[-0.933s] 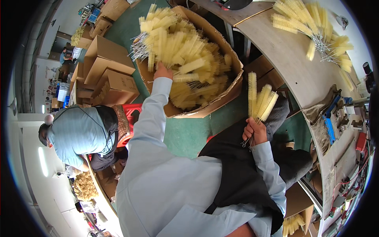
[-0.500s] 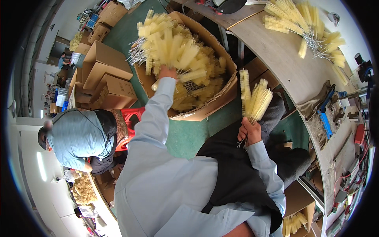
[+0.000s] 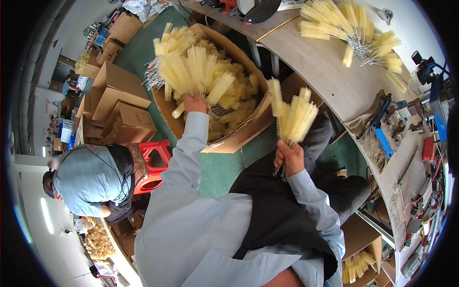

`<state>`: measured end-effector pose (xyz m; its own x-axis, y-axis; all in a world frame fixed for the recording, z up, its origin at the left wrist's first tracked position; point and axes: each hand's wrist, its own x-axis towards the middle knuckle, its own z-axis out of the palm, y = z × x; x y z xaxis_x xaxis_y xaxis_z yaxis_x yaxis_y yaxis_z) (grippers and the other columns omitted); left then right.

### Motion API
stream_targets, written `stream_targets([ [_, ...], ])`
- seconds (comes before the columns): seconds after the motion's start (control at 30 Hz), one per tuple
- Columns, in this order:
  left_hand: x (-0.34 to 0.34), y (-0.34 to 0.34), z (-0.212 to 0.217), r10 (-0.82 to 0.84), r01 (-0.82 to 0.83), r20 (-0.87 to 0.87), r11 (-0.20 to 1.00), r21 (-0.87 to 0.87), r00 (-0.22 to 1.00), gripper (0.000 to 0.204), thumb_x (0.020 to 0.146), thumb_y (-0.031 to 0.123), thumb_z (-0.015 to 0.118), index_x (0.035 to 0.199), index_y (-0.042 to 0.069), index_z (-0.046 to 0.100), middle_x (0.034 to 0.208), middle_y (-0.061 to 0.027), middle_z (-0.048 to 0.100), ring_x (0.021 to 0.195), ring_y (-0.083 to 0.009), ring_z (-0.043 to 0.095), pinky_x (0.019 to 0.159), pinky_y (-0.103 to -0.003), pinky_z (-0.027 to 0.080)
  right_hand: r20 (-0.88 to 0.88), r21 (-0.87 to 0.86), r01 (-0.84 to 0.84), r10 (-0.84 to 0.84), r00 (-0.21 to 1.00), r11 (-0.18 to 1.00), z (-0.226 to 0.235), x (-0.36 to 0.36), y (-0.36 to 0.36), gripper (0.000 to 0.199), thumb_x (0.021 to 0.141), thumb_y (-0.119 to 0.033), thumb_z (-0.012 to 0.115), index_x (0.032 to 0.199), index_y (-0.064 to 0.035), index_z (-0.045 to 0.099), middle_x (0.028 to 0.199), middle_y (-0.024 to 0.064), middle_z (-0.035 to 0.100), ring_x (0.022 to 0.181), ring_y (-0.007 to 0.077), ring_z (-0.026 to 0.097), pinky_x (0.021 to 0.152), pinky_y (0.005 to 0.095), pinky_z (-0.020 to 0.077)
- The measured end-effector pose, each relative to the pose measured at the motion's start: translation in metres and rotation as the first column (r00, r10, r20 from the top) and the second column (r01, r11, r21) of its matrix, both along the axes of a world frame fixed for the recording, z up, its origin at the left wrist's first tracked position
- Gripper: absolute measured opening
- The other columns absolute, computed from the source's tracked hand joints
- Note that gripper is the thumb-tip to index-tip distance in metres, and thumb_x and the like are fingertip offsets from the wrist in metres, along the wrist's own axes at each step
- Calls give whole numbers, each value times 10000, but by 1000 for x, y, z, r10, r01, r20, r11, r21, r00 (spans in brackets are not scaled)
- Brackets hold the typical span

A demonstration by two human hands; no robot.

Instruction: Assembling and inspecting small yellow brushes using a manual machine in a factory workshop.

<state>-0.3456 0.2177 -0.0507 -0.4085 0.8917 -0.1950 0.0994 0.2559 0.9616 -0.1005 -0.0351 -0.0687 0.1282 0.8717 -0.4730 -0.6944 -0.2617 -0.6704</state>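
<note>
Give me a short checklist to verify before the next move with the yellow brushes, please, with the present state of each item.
1. Left hand grips brushes in the cardboard box: ok, it is closed on a fan of yellow brushes.
2. Right hand holds its bundle by the wire stems: ok.
3. Bundle upright, bristles up: ok.
4. Wire ends free of the dark apron: cannot tell.
5. Room on the workbench beside the brush pile: ok.

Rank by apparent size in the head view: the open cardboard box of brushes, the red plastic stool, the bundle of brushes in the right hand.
1. Cardboard box, clearly largest.
2. Bundle of brushes and red stool: look alike; stool partly hidden, so unranked.
</note>
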Motion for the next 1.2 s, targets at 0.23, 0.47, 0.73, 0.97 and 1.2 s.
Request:
stream_targets([
  [0.23,183,-66,44,-153,342,-366,774,534,918,418,1002,229,589,1308,-8,429,1116,-223,636,843,-363,649,748,-436,528,205,357,83,-165,965,930,51,8,53,286,944,-217,724,1062,6,589,713,22,570,488,91,476,428,266,405],
  [0.47,284,-156,46,-648,688,-265,577,440,714,434,980,242,613,1308,9,450,1110,-304,648,1027,-519,601,825,-514,499,514,491,258,-516,686,832,66,108,17,518,915,-272,774,1255,63,573,1131,92,680,1024,152,604,926,300,478],
  [0.73,290,-193,43,-662,811,-471,439,387,583,512,925,230,598,1381,72,428,1189,-246,628,877,-460,663,718,-540,545,347,370,379,-505,791,848,63,113,-2,629,854,-202,805,1364,21,514,1276,119,605,1152,232,587,1037,369,458],
  [0.97,248,-173,70,-805,857,-391,259,446,447,663,879,166,683,1456,56,378,1290,-193,600,1038,-416,653,805,-470,566,248,353,460,-555,794,815,67,119,29,328,869,-93,750,1158,23,649,1037,97,692,873,183,663,812,314,543],
  [1.2,110,-70,13,-541,697,-439,572,433,717,198,936,176,660,1096,64,691,945,-108,702,831,-245,681,770,-332,543,426,395,479,-618,661,784,93,144,32,175,931,-123,701,893,22,610,705,73,559,559,158,521,526,335,503],
])
